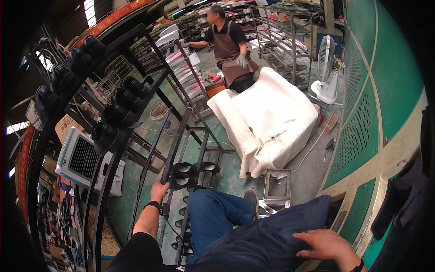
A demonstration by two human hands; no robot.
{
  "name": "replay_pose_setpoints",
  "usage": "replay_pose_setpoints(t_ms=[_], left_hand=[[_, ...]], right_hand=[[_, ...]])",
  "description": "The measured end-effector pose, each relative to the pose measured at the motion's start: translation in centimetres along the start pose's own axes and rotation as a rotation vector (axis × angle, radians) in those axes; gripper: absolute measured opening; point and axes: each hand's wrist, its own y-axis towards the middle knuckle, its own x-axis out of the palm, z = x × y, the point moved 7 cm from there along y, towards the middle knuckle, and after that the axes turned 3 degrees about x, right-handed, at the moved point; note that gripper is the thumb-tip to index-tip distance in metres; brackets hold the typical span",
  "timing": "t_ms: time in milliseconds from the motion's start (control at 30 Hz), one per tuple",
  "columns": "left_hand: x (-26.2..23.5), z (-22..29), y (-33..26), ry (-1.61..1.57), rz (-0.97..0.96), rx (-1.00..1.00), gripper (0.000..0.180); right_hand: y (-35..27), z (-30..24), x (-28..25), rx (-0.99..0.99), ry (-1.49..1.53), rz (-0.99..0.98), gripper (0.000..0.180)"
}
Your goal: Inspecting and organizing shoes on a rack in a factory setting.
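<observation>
My left hand (158, 191) is closed round a dark metal bar of the shoe rack (174, 138), with a black band on the wrist. Just right of it, black shoes (183, 174) sit on a low level of the rack. More black shoes (118, 115) stand on its upper levels at the left. My right hand (324, 245) has its fingers apart, over the dark blue apron (272, 240) across my lap; nothing shows in it. Whether it presses on the cloth I cannot tell.
A white sheet (281, 109) covers a bulky thing ahead. Behind it a person in a brown apron (229, 50) reaches toward another rack. A metal frame stool (277, 188) stands before me, a white fan (325, 68) farther off. Green machine panels (358, 131) line the right; an air cooler (84, 156) stands left.
</observation>
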Motion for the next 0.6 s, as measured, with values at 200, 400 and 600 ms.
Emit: replay_pose_setpoints(t_ms=[200, 400, 600], left_hand=[[0.08, -0.11, 0.14, -0.003, -0.002, 0.003, 0.043], [0.05, -0.01, 0.08, -0.006, -0.001, 0.004, 0.043], [-0.08, -0.23, -0.17, -0.002, -0.005, -0.001, 0.043]], right_hand=[[0.09, 0.16, 0.09, -0.001, 0.006, -0.003, 0.063], [0.05, 0.12, -0.05, -0.003, 0.009, 0.0, 0.063], [-0.03, -0.14, -0.09, 0.006, 0.001, -0.007, 0.063]])
